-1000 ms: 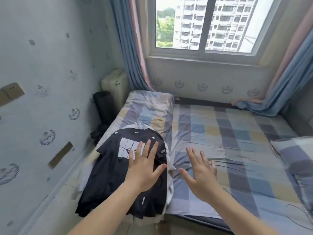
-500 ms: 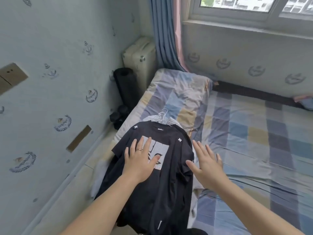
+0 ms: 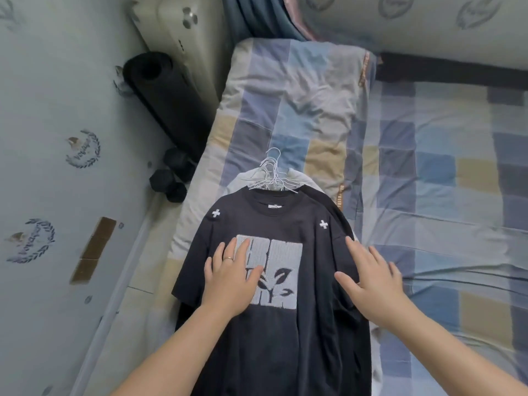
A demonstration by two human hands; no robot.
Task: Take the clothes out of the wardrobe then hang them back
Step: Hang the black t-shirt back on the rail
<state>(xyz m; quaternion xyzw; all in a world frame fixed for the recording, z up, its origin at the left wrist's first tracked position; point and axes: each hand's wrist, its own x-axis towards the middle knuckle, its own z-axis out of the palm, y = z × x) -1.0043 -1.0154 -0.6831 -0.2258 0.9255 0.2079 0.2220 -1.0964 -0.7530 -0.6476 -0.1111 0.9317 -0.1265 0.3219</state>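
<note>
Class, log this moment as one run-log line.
left hand: flat on black T-shirt | right hand: open, on shirt edge | stack on bed

The left hand covers part of the black T-shirt print. Garments beneath it show only edges. The bottom edge cuts off its hem and both forearms.

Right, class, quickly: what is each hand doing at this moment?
Left hand: open, flat on the black T-shirt, holding nothing.
Right hand: open, fingers spread on the shirt's edge, holding nothing.
</note>
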